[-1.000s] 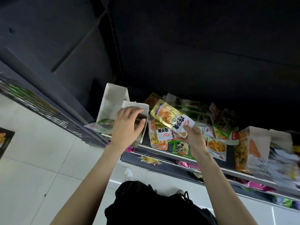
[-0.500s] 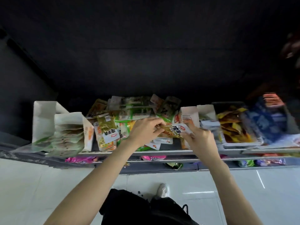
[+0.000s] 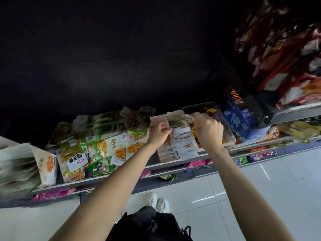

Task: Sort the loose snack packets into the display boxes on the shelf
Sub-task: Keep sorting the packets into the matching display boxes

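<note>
On the shelf (image 3: 173,165) — both hands (image 3: 160,132) grip a display box (image 3: 180,136).

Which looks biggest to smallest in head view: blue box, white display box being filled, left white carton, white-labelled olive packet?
1. Left white carton, though it is nearest and blurred.
2-3. White display box and blue box look alike.
4. White-labelled olive packet.

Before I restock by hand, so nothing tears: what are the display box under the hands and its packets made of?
Display box: looks like thin matte cardboard, judging by its creased upright flaps. Packets: probably glossy plastic film, with flat sealed edges.
</note>
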`<move>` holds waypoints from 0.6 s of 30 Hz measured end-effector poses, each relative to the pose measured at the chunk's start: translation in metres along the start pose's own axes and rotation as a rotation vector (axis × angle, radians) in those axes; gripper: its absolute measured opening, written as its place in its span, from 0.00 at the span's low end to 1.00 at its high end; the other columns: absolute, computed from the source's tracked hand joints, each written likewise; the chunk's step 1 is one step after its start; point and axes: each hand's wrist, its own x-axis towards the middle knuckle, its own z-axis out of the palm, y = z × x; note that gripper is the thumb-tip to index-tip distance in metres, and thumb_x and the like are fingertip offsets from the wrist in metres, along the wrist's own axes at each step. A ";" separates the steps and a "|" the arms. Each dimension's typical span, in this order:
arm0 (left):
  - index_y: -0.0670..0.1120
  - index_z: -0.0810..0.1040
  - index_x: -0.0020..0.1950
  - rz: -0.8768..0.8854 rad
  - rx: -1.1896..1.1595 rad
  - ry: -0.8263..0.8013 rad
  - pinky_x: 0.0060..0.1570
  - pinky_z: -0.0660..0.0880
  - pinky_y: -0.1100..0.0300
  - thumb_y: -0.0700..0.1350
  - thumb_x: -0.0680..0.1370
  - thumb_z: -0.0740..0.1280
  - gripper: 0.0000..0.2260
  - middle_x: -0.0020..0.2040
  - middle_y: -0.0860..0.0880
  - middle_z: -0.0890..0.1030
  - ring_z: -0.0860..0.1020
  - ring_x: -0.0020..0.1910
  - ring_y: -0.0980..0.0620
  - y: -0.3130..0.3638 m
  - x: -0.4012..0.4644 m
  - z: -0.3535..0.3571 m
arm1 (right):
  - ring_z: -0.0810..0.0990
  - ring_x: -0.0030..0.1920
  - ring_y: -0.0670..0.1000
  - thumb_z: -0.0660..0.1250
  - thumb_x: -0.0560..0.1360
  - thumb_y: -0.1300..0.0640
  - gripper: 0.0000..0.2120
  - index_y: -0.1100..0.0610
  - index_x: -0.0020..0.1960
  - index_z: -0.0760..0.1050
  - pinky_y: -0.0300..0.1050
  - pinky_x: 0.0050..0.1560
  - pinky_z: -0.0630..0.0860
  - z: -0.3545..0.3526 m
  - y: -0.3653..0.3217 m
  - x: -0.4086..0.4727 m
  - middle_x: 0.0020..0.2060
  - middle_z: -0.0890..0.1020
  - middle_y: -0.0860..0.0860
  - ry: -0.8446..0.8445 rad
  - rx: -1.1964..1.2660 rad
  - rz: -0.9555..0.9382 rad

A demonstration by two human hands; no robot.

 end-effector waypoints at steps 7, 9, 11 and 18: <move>0.45 0.63 0.74 0.001 0.000 -0.014 0.66 0.67 0.55 0.42 0.77 0.67 0.27 0.71 0.47 0.69 0.71 0.66 0.47 0.000 0.005 0.014 | 0.82 0.43 0.49 0.69 0.69 0.59 0.11 0.50 0.50 0.80 0.42 0.52 0.74 0.060 -0.008 0.027 0.39 0.84 0.47 -0.436 -0.444 -0.284; 0.45 0.62 0.74 0.020 0.019 -0.032 0.64 0.68 0.57 0.40 0.77 0.66 0.27 0.71 0.46 0.70 0.72 0.66 0.47 -0.001 0.005 0.011 | 0.79 0.52 0.52 0.60 0.74 0.56 0.12 0.54 0.52 0.80 0.47 0.60 0.67 0.072 -0.003 0.021 0.45 0.83 0.50 -0.511 -0.410 -0.318; 0.45 0.62 0.74 0.048 0.036 -0.049 0.64 0.69 0.55 0.38 0.77 0.66 0.26 0.69 0.46 0.71 0.73 0.64 0.48 -0.003 0.006 0.008 | 0.75 0.61 0.54 0.48 0.76 0.50 0.23 0.57 0.56 0.78 0.51 0.63 0.62 0.078 0.002 0.013 0.53 0.82 0.52 -0.590 -0.382 -0.318; 0.47 0.63 0.73 0.083 0.103 -0.051 0.61 0.71 0.57 0.39 0.77 0.65 0.25 0.64 0.47 0.76 0.75 0.62 0.49 -0.011 0.007 0.008 | 0.65 0.71 0.53 0.35 0.71 0.44 0.39 0.63 0.69 0.69 0.56 0.70 0.53 0.070 0.001 -0.004 0.67 0.73 0.56 -0.597 -0.230 -0.276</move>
